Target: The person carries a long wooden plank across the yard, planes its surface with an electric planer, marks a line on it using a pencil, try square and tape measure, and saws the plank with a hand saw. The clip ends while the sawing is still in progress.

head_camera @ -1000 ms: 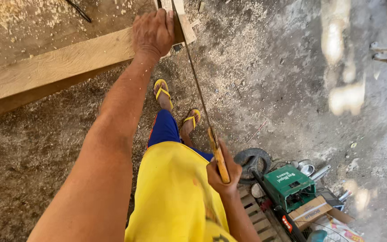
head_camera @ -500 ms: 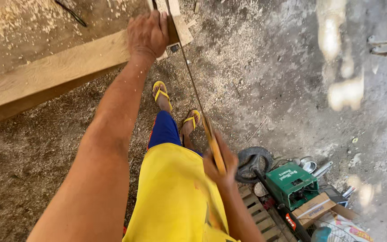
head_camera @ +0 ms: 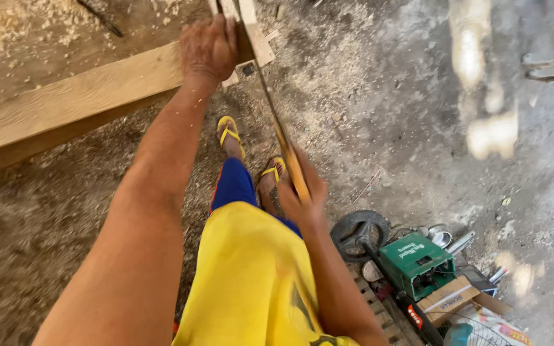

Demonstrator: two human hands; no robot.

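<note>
The right hand (head_camera: 304, 192) has its grip closed tight around the yellow wooden handle of a long, thin-bladed hand saw (head_camera: 276, 125), near the person's waist at the lower middle of the view. From that grip the saw's narrow metal blade runs up and away to the far end, slanting slightly left, and meets the end of a long pale wooden plank (head_camera: 78, 102) just right of the other hand. The left hand (head_camera: 208, 48) lies palm down on the plank's right end, fingers spread and pressing flat on the wood rather than wrapping anything; the blade passes just beside its fingertips. The plank stretches from there to the left edge of the view, its top face light and grainy, its near side in shadow. A short pale offcut of wood (head_camera: 251, 32) crosses the plank's end at the far side of the blade.

Below the blade, 2 feet in yellow flip-flop sandals (head_camera: 229, 133) stand on the grey dirt floor (head_camera: 405, 115), which is strewn with sawdust. The person wears a yellow shirt and blue shorts. To the near right, on the floor, lie a dark round metal disc (head_camera: 357, 227), a green box-shaped machine (head_camera: 416, 264) and a brown cardboard box (head_camera: 450, 298), close together and well apart from the plank.
</note>
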